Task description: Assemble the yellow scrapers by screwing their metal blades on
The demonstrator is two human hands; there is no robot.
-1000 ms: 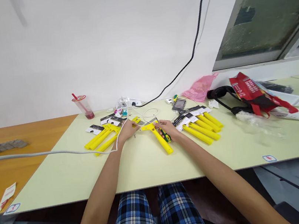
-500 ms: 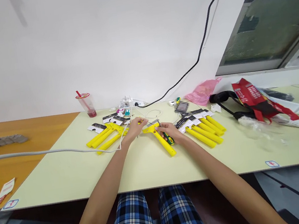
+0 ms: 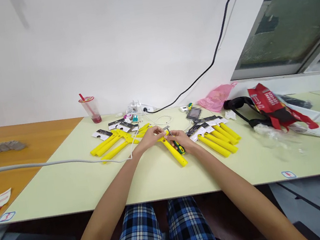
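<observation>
**Between the hands, a yellow scraper [image 3: 175, 153]**

The left hand [image 3: 152, 136], fingers bent in, is at its head, probably steadying it; grip unclear. The right hand [image 3: 181, 139] curls around a green-handled screwdriver [image 3: 179, 148], shaft toward that head, likely for easy reach.

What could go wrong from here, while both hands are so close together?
The right hand holds a screwdriver very near the left hand, so a slip might hurt it. The yellow tool between them could perhaps turn if held loosely. The pale cable passes at the left wrist, so an arm movement may snag it.
</observation>
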